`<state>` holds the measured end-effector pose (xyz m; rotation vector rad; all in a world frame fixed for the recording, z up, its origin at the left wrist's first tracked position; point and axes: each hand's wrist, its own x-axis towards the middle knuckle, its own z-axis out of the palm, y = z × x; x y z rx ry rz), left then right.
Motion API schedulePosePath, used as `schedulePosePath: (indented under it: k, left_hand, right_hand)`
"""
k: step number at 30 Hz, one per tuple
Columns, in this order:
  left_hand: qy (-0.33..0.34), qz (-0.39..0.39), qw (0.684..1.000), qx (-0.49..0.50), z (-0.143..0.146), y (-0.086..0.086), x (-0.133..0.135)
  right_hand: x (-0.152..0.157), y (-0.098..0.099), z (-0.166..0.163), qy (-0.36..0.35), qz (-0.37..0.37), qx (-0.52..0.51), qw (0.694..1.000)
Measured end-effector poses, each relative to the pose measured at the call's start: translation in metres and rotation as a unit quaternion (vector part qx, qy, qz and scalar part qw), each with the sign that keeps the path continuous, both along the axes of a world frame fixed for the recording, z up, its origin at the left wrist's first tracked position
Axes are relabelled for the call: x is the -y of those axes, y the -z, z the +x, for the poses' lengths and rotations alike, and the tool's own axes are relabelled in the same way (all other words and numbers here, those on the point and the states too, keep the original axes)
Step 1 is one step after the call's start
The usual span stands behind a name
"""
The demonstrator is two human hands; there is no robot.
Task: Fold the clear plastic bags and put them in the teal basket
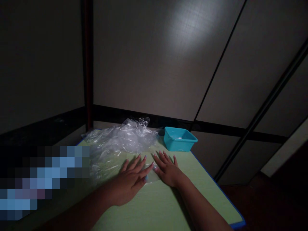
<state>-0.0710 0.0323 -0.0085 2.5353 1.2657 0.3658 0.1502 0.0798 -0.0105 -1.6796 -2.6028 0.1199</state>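
Note:
Both of my hands lie palm down with fingers spread over the light green tabletop [149, 211]. My left hand [131, 184] is stretched toward the right, its fingertips close to those of my right hand [169, 171]. Between them, a pale see-through piece [152, 177] lies flat, partly covered by my fingers; its kind is hard to make out. A small bluish spot shows by my left thumb. Beyond my left hand is a crumpled heap of clear plastic bags [130, 138]. A turquoise plastic basin [180, 139] stands upright past my right hand, apart from it.
The table has a blue edge [222, 191] along its right side. Large grey-brown panels [154, 70] with dark strips rise directly behind it. A dark reddish post [89, 64] stands at the left corner. The lower left is blurred into blocks. Lighting is dim.

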Motion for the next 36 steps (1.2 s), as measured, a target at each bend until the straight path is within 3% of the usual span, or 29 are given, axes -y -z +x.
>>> schedulePosePath:
  k: [7, 13, 16, 22, 30, 36]
  left_hand:
    - [-0.048, 0.035, 0.998, -0.007, -0.001, 0.001, -0.004]
    - [-0.217, 0.148, 0.965, -0.009, -0.007, 0.008, -0.019]
    - [-0.253, 0.177, 0.951, 0.002, -0.011, 0.01, -0.025]
    - [-0.242, 0.175, 0.954, 0.021, -0.013, 0.016, -0.028]
    - [-0.219, 0.172, 0.96, 0.019, -0.008, 0.025, -0.027]
    - [-0.214, 0.182, 0.96, 0.019, -0.007, 0.024, -0.027]
  right_hand:
    - [-0.002, -0.001, 0.006, 0.002, -0.04, 0.011, 0.999]
    - [-0.005, 0.004, 0.015, 0.022, -0.038, 0.008, 0.999]
    - [-0.007, 0.005, 0.02, 0.041, -0.033, 0.01, 0.999]
    - [-0.005, 0.001, 0.019, 0.062, 0.017, -0.009, 0.998]
    - [0.015, -0.006, -0.006, -0.056, 0.013, -0.023, 0.998]
    - [0.021, -0.003, -0.016, -0.084, 0.003, -0.018, 0.996]
